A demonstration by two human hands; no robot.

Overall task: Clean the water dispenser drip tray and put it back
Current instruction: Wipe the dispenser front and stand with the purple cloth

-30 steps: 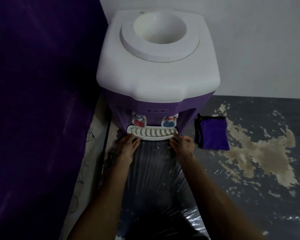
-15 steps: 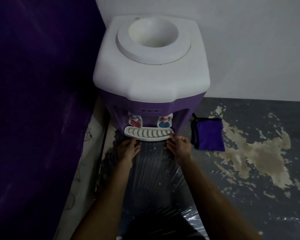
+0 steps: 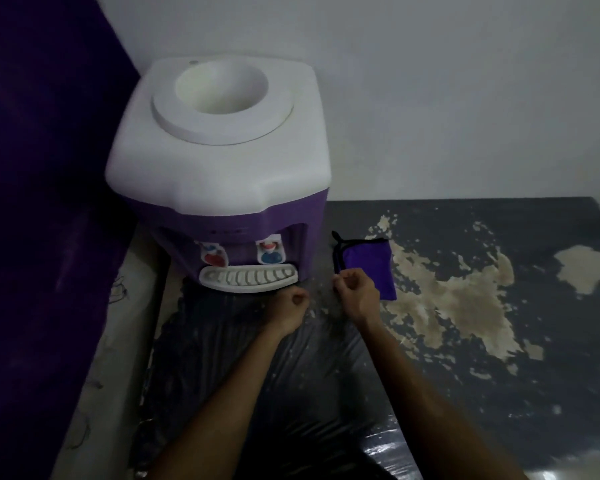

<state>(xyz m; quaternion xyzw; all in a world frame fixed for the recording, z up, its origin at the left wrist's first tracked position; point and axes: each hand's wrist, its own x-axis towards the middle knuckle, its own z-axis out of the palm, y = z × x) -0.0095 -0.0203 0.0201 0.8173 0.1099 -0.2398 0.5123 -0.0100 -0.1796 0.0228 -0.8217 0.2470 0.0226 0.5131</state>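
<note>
Purple curtain point(image 3: 39, 202) fills the left edge, hanging beside a pale strip of bench point(image 3: 118, 341). Next comes the water dispenser point(image 3: 219, 161), white-topped with a purple body, standing in the corner against the white wall point(image 3: 465, 81); its red tap point(image 3: 213, 258) and blue tap point(image 3: 270, 257) sit above the white drip tray point(image 3: 248, 278), which is seated in its slot at the foot of the dispenser. Just right of and below the tray's right end, the left hand point(image 3: 290, 308) hovers over the dark plastic sheet point(image 3: 257, 393) covering the bench, its grip a curled fist holding nothing, close to the tray but not touching it. Near it, the right hand point(image 3: 355, 292) has its fingers curled too, thumb against forefinger; whether it pinches anything I cannot tell. Its knuckles overlap the near edge of a purple pouch point(image 3: 369, 266) with a black cord, lying on the bench just right of the dispenser. Farther right, the dark bench surface is worn with pale peeled patches point(image 3: 458, 299), and it runs open up to the wall and the right edge. Both forearms reach in from the bottom edge.
</note>
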